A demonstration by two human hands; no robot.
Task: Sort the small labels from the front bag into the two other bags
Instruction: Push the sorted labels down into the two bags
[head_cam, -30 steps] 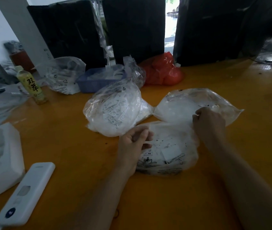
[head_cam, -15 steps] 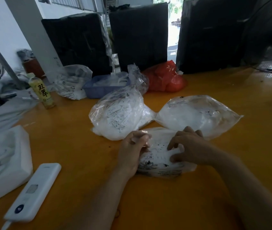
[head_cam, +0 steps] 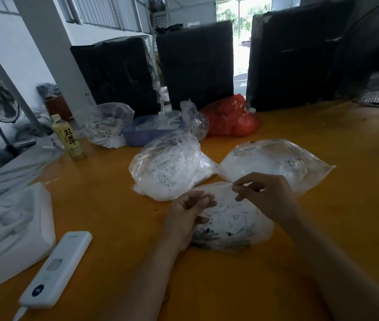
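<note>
Half a second earlier the right hand point(head_cam: 266, 195) was laid flat over the near, clear crumpled plastic bag of small printed labels point(head_cam: 232, 218); it has since been raised above the bag's far edge, thumb and forefinger drawn together, though whether a label is pinched there cannot be told. The bag's left edge is kept gripped by the curled fingers of the left hand point(head_cam: 187, 215). A pick is judged to have just been made, with delivery due to the fuller clear bag far left point(head_cam: 167, 170) or the flatter clear bag far right point(head_cam: 274, 163).
</note>
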